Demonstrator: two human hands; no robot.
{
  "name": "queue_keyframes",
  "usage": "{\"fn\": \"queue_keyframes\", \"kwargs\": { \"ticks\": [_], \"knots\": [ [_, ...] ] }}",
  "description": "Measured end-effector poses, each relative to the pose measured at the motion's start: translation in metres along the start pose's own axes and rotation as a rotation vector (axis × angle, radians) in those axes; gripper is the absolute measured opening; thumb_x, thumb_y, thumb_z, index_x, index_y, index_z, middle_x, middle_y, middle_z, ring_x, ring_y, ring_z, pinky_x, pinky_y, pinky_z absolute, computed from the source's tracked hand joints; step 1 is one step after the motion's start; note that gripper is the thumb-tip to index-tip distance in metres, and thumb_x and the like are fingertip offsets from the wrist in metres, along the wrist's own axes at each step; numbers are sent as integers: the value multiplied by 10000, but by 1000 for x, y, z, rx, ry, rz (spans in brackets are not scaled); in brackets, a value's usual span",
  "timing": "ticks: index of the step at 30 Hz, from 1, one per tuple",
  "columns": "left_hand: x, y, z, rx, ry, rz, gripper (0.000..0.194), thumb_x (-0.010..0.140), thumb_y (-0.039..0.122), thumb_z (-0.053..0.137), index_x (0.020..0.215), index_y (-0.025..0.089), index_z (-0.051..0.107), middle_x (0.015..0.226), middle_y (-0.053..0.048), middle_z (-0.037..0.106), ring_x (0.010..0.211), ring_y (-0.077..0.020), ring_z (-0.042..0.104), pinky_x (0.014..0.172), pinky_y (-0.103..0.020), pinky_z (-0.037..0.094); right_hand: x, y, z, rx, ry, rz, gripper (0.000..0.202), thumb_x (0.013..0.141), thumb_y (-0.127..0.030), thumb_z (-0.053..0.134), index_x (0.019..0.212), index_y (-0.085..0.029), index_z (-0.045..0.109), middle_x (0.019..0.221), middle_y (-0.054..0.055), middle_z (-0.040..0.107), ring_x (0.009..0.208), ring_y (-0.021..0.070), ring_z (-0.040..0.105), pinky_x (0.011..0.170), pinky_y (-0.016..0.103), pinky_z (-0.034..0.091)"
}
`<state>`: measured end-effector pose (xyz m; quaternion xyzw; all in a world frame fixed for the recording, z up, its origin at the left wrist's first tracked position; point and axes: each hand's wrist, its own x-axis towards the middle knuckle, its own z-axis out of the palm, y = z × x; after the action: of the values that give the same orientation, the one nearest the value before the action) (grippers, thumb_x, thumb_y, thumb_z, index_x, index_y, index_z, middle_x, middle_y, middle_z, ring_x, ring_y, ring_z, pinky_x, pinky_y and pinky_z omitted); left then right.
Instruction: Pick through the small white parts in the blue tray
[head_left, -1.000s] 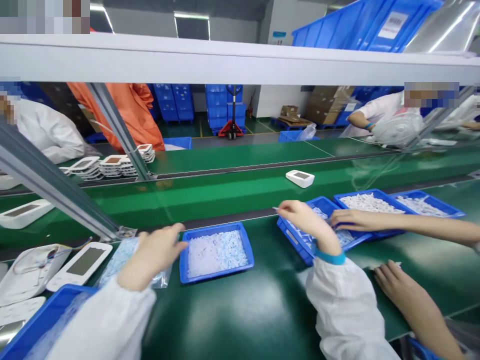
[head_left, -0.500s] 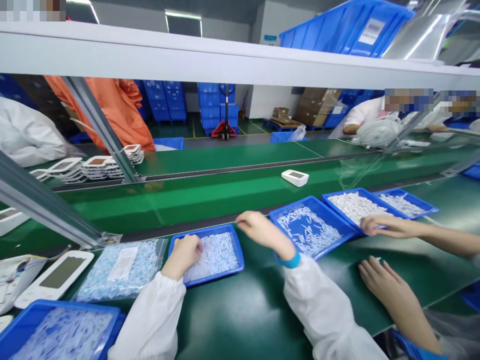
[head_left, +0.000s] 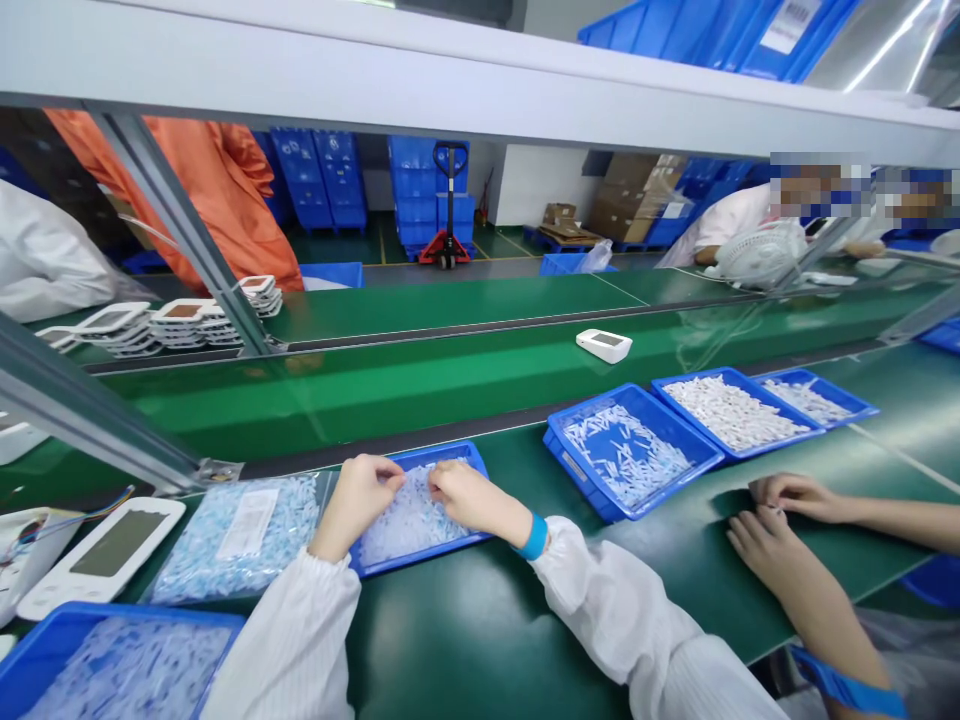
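Over a blue tray of small translucent pale-blue pieces, both my hands are close together. My left hand is closed in a pinch at the tray's left side. Facing it from the right, my right hand also has its fingertips pinched together. Whatever the fingertips hold is too small or hidden to make out. A blue band circles my right wrist. To the left of the tray lies a clear bag of similar pale-blue pieces with a white label.
At front left stands another blue tray, near a white device with a grey screen. Several blue trays of small white parts stand right. A co-worker's hands meet beside them. One white device lies on the green belt.
My right hand has moved left and down from beside the tray of white strips to over the pale-blue pieces. The co-worker's hands have come together. The device on the belt sits slightly further right.
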<state>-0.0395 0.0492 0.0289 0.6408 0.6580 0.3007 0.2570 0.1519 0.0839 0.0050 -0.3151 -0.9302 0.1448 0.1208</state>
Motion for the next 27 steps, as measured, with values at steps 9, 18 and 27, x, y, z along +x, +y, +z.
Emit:
{"fn": "queue_keyframes", "kwargs": {
  "ticks": [9,18,27],
  "knots": [
    [3,0,20,-322,70,-137,109,643,239,582,690,157,636,669,-47,698,679,-191,670,611,-243,494,-1,1,12,5,-20,8,176,814,-32,476,922,-105,593,832,95,611,836,193,571,756,280,403],
    [2,2,28,-148,37,69,171,737,286,546,729,187,685,766,-20,705,729,-163,636,703,-253,463,9,-4,-4,699,302,193,166,887,-150,438,852,-154,600,749,22,603,712,136,568,692,258,451],
    [2,3,28,-111,84,59,181,733,241,567,843,190,702,821,-26,723,786,-182,657,761,-270,485,13,-1,18,1117,335,318,142,793,-235,594,878,-126,628,731,34,647,639,136,585,637,262,471]
  ]
}}
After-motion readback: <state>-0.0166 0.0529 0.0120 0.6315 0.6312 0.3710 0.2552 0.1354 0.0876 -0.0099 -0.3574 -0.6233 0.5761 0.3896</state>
